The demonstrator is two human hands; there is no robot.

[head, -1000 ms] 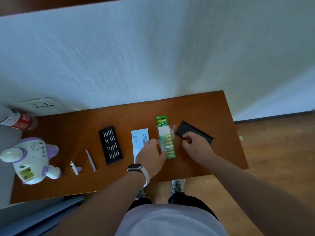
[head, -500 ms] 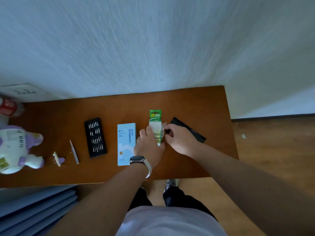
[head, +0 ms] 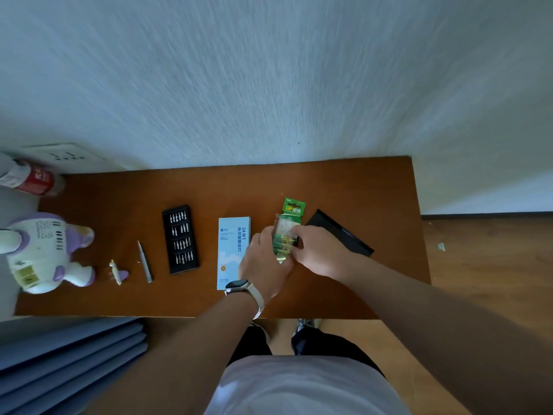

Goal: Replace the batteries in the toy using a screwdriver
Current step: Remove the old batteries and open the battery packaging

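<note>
The left hand (head: 264, 265) and right hand (head: 321, 253) pinch the green card-and-plastic battery pack (head: 285, 235) over the brown wooden desk (head: 359, 187), with the white-and-purple plastic toy (head: 45, 250) at nine o'clock; a sudden tear could fling batteries off the six-o'clock edge.

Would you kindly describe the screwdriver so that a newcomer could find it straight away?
On the brown table, look toward the left end, where the white and purple toy is. Between a small purple-tipped piece and the black bit tray lies the screwdriver. It is the only slim, silver, pen-like rod there.
</note>
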